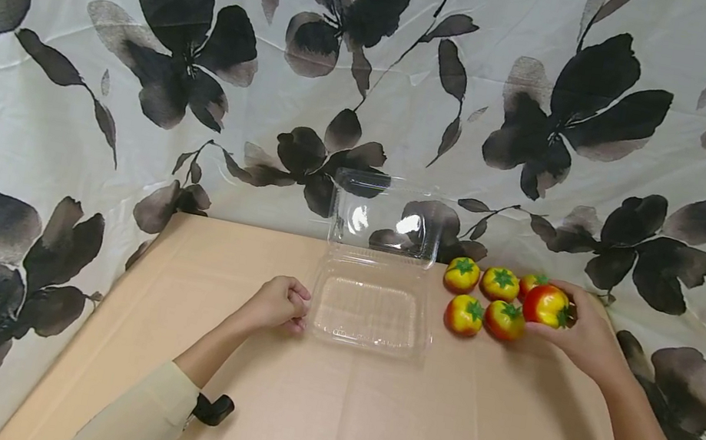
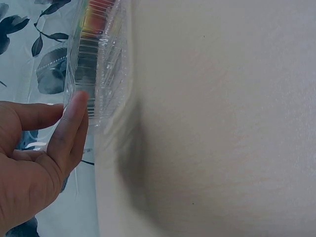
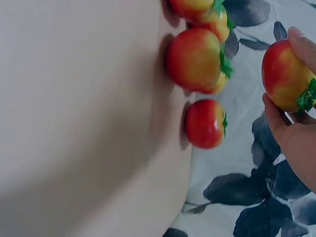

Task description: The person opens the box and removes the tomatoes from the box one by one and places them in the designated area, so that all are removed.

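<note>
A clear plastic clamshell container (image 1: 373,309) stands on the table with its lid (image 1: 387,218) raised at the back. My left hand (image 1: 276,303) pinches its left rim between thumb and fingers, as the left wrist view also shows for the container wall (image 2: 111,69). My right hand (image 1: 586,333) grips a red-and-yellow persimmon (image 1: 546,305) with a green leafy top, held above the table at the right. In the right wrist view this persimmon (image 3: 284,74) lies between thumb and fingers, its green top turned toward the palm. No fruit shows in the container.
Several similar persimmons (image 1: 465,315) stand close together right of the container, near the table's back edge. The light brown table (image 1: 306,415) meets a white cloth (image 1: 411,121) with dark flowers behind it.
</note>
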Demonstrator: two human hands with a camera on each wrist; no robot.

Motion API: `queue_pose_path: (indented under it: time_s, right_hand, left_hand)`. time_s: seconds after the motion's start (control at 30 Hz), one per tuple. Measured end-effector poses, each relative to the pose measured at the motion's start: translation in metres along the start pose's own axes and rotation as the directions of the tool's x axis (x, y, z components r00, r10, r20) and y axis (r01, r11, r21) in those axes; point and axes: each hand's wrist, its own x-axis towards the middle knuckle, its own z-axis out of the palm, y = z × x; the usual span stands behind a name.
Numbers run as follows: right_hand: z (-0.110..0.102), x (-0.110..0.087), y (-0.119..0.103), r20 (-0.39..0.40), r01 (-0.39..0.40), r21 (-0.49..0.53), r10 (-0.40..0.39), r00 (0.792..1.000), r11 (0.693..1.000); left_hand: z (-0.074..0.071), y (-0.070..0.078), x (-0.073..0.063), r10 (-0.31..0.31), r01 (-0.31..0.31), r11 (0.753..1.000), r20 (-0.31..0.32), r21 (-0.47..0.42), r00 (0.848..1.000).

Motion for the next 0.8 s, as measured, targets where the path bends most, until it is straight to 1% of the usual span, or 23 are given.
queue_pose_path:
  time_s: [0.1,0.2,0.43,0.53,0.8]
  right_hand:
    - [-0.004,0.001,0.007,-0.013,0.006,-0.023,-0.006,1.000,1.000]
    - [-0.006,0.003,0.014,-0.005,-0.005,-0.027,0.005,1.000,1.000]
    - [-0.009,0.005,0.026,0.012,0.000,-0.015,0.000,1.000,1.000]
    - [-0.009,0.006,0.031,0.015,-0.005,-0.026,0.006,1.000,1.000]
    - [-0.002,0.008,0.055,-0.026,0.048,-0.045,-0.049,0.998,0.998]
  left_hand:
    - [0.000,0.000,0.000,0.002,-0.002,1.000,-0.002,0.003,1.000]
    - [-0.001,0.000,0.001,0.004,-0.004,1.000,-0.002,0.003,1.000]
    - [-0.001,0.000,0.001,0.000,0.000,1.000,0.002,-0.007,1.000]
    - [-0.002,0.000,0.000,-0.001,0.001,1.000,0.006,-0.007,1.000]
    - [0.001,0.000,-0.001,-0.003,0.003,1.000,0.000,-0.010,1.000]
